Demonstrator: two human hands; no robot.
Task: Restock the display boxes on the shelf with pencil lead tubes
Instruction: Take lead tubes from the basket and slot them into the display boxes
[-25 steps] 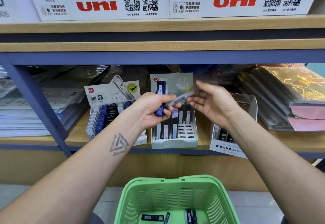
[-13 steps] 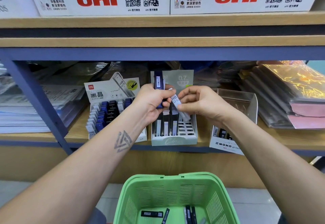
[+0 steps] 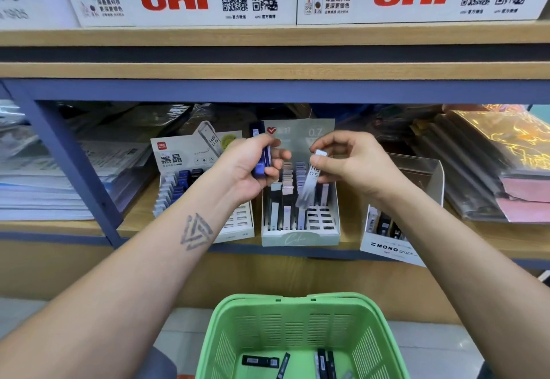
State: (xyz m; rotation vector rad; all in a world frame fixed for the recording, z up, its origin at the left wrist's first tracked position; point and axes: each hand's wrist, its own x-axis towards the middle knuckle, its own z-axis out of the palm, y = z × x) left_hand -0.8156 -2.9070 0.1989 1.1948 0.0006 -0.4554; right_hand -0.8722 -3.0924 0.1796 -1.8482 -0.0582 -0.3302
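Note:
My left hand [image 3: 250, 170] grips a small bunch of dark blue lead tubes [image 3: 262, 161] upright in front of the shelf. My right hand [image 3: 345, 164] pinches the top of a clear grey tube marked HB 0.5 [image 3: 309, 185], which hangs tip down over the middle pale green display box [image 3: 300, 237]. That box holds several tubes in slots, with open slots at its right front. A white display box [image 3: 178, 158] with blue and black tubes stands to its left.
A Mono box [image 3: 390, 249] sits right of the middle box. A green basket [image 3: 300, 310] below my arms holds several dark tubes [image 3: 260, 360]. Stacked paper packs lie at the left, plastic sleeves at the right. White uni boxes [image 3: 178, 0] fill the shelf above.
My right hand drew the grey tube away from the bunch in my left hand, turned it from slanted to vertical, and lowered it over the middle box. The hands moved slightly apart.

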